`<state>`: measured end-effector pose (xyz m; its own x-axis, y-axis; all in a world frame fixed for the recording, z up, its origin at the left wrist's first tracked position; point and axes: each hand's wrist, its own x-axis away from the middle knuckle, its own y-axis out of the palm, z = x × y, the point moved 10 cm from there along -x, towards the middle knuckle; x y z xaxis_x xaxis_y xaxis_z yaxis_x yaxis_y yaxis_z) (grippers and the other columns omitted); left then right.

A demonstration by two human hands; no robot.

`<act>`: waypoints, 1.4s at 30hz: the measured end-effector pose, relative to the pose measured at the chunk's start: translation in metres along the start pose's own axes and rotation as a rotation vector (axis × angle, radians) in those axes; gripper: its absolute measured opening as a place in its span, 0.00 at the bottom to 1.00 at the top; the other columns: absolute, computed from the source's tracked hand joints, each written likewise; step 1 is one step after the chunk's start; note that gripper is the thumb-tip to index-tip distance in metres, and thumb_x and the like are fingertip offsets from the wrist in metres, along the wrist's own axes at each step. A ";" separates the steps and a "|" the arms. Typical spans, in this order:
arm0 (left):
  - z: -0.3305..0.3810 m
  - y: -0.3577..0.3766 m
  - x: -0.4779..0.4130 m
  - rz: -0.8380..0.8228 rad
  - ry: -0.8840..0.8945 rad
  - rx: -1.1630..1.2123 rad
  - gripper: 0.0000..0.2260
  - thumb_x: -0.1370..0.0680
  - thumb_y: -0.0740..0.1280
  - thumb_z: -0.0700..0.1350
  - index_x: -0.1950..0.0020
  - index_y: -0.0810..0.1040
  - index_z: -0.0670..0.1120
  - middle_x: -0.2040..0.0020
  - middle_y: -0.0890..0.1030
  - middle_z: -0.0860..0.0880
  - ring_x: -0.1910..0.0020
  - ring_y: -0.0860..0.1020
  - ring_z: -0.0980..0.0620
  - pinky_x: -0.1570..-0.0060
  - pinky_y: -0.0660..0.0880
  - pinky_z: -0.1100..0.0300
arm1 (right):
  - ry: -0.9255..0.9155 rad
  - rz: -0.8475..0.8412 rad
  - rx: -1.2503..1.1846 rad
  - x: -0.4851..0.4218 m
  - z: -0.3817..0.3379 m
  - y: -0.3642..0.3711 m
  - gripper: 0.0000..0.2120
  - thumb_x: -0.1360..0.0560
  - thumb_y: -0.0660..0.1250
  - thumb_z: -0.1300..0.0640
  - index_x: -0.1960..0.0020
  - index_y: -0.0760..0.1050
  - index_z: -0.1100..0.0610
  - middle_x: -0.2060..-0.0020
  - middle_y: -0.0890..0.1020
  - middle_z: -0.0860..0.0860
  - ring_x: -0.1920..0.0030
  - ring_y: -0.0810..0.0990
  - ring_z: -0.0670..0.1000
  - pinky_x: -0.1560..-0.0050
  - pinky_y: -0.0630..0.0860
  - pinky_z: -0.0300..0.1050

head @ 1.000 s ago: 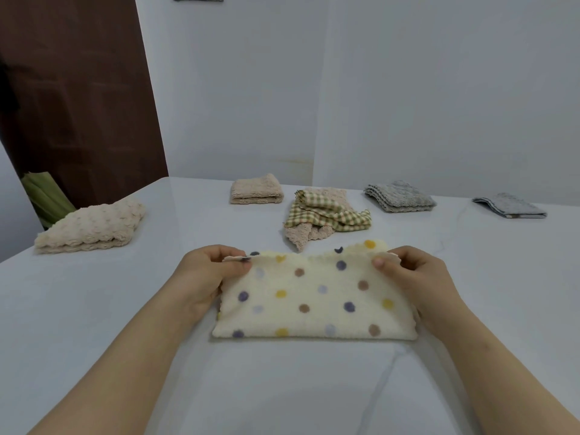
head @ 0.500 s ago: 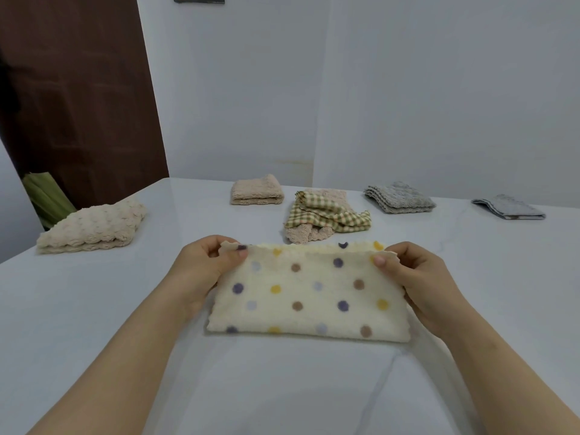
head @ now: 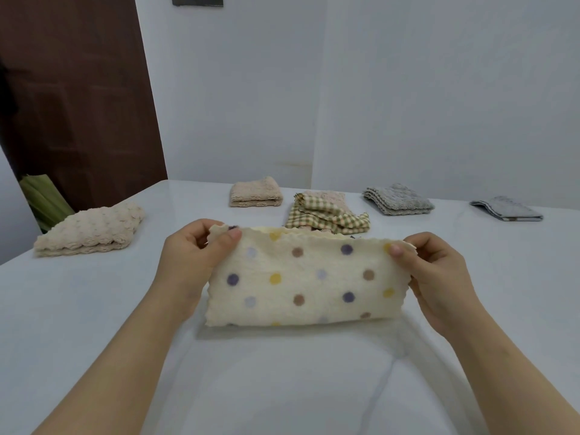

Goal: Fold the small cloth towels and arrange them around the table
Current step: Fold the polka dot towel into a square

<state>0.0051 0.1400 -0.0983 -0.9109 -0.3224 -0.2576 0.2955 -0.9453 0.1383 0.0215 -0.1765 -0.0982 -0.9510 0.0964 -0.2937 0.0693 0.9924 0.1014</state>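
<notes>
Evidently the left hand (head: 191, 262) and right hand (head: 439, 277) pinch the dotted towel (head: 307, 277) by its top corners, each grip aligning doubled edges.

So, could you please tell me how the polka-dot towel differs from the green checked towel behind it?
The polka-dot towel is cream with coloured dots; the checked towel has a green-and-cream gingham weave. The polka-dot towel is folded into a neat band, while the checked towel lies rumpled. The left hand and right hand pinch the polka-dot towel's top corners; the checked towel lies untouched on the table. Both are small cloth towels.
</notes>
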 end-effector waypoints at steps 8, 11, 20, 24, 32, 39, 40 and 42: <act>-0.001 0.000 0.004 0.018 -0.068 -0.007 0.07 0.27 0.68 0.44 0.64 0.74 0.46 0.67 0.78 0.49 0.69 0.76 0.50 0.67 0.74 0.57 | -0.007 0.103 -0.002 0.002 -0.006 -0.011 0.12 0.33 0.72 0.60 0.72 0.74 0.51 0.67 0.74 0.50 0.70 0.73 0.47 0.76 0.68 0.36; -0.014 0.000 0.003 0.024 -0.164 -0.038 0.04 0.26 0.68 0.43 0.60 0.74 0.47 0.64 0.79 0.47 0.68 0.76 0.50 0.67 0.74 0.58 | 0.020 0.129 -0.012 0.002 -0.005 -0.014 0.09 0.32 0.71 0.61 0.67 0.75 0.52 0.65 0.76 0.50 0.69 0.76 0.46 0.74 0.71 0.37; -0.054 0.022 0.016 -0.346 -0.373 -0.486 0.11 0.27 0.69 0.35 0.51 0.77 0.50 0.57 0.77 0.45 0.67 0.77 0.53 0.70 0.71 0.66 | 0.392 -0.118 0.503 0.011 0.054 -0.003 0.13 0.28 0.68 0.60 0.45 0.72 0.49 0.51 0.79 0.51 0.59 0.79 0.53 0.64 0.73 0.45; -0.048 0.016 0.012 -0.193 -0.318 -0.421 0.11 0.28 0.67 0.31 0.61 0.80 0.47 0.62 0.79 0.47 0.69 0.76 0.50 0.75 0.73 0.60 | 0.240 -0.125 0.676 0.006 0.043 0.003 0.14 0.30 0.64 0.68 0.56 0.73 0.48 0.57 0.78 0.50 0.63 0.76 0.51 0.63 0.73 0.44; -0.048 0.031 0.010 -0.338 -0.174 -0.703 0.23 0.30 0.72 0.40 0.41 0.70 0.58 0.49 0.74 0.56 0.72 0.76 0.54 0.64 0.74 0.65 | 0.312 -0.059 0.683 0.005 0.053 -0.006 0.26 0.29 0.69 0.56 0.34 0.64 0.48 0.53 0.76 0.49 0.50 0.76 0.52 0.54 0.71 0.45; -0.043 0.021 0.005 -0.258 -0.119 -0.806 0.14 0.30 0.71 0.39 0.52 0.77 0.58 0.48 0.77 0.52 0.53 0.75 0.51 0.55 0.69 0.61 | 0.208 -0.063 0.708 0.002 0.048 -0.001 0.23 0.29 0.68 0.60 0.36 0.67 0.46 0.65 0.72 0.49 0.63 0.72 0.47 0.65 0.66 0.40; -0.042 0.019 0.004 -0.219 -0.125 -0.691 0.13 0.30 0.71 0.38 0.56 0.78 0.57 0.51 0.78 0.51 0.55 0.76 0.50 0.55 0.71 0.59 | 0.206 -0.026 0.638 0.001 0.045 -0.005 0.22 0.29 0.67 0.61 0.38 0.68 0.46 0.65 0.72 0.49 0.64 0.72 0.48 0.65 0.67 0.41; -0.045 0.017 0.003 -0.197 -0.154 -0.583 0.12 0.29 0.71 0.37 0.58 0.79 0.55 0.53 0.79 0.49 0.58 0.76 0.49 0.54 0.73 0.57 | 0.214 0.012 0.614 0.000 0.042 -0.010 0.21 0.29 0.66 0.63 0.39 0.69 0.47 0.64 0.71 0.50 0.64 0.72 0.48 0.66 0.67 0.42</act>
<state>0.0205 0.1211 -0.1402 -0.9823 -0.1700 -0.0781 0.1869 -0.8720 -0.4524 0.0332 -0.1827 -0.1395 -0.9837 0.1534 -0.0935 0.1795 0.8604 -0.4769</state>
